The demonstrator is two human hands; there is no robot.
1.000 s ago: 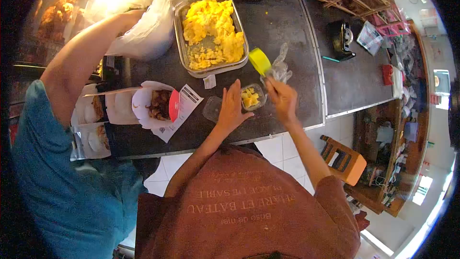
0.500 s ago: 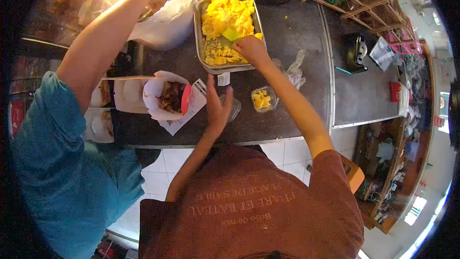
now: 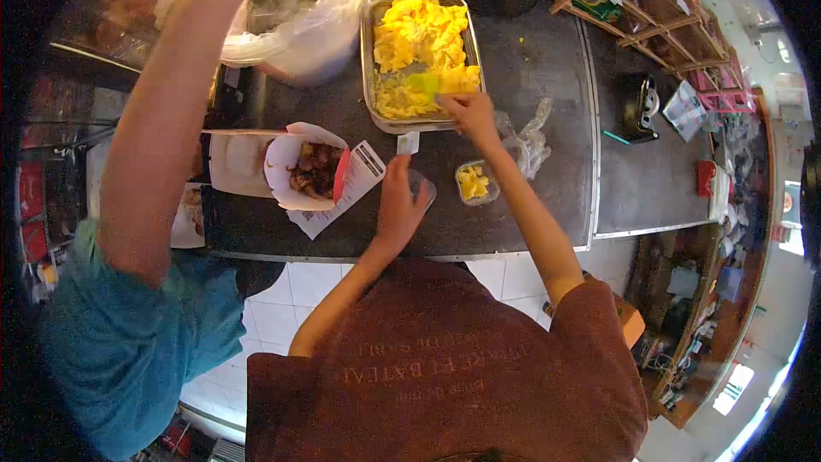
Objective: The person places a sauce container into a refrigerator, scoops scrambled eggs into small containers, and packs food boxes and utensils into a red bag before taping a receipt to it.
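My right hand (image 3: 473,116) grips a light green utensil (image 3: 423,82), blurred, with its flat end in the lower part of a metal tray (image 3: 369,68). Soft yellow food that looks like scrambled egg (image 3: 419,32) fills the tray, thinner at the near left. My left hand (image 3: 400,212) is open with its fingers raised, over the counter beside a clear plastic lid or tub (image 3: 422,192), partly hidden by it; whether they touch, I cannot tell. A small clear tub (image 3: 477,199) with yellow pieces in it stands between my forearms.
A paper box (image 3: 280,173) of dark meat lies on a printed slip (image 3: 369,173) at the left. Crumpled clear plastic (image 3: 536,141) lies right of the tray. A co-worker's arm (image 3: 158,111) reaches over a plastic bag (image 3: 308,47) at the left. A wooden rack (image 3: 650,21) stands back right.
My right hand and the green utensil have shifted slightly nearer within the tray. The co-worker's arm has moved farther away across the counter. The view has shifted a little.
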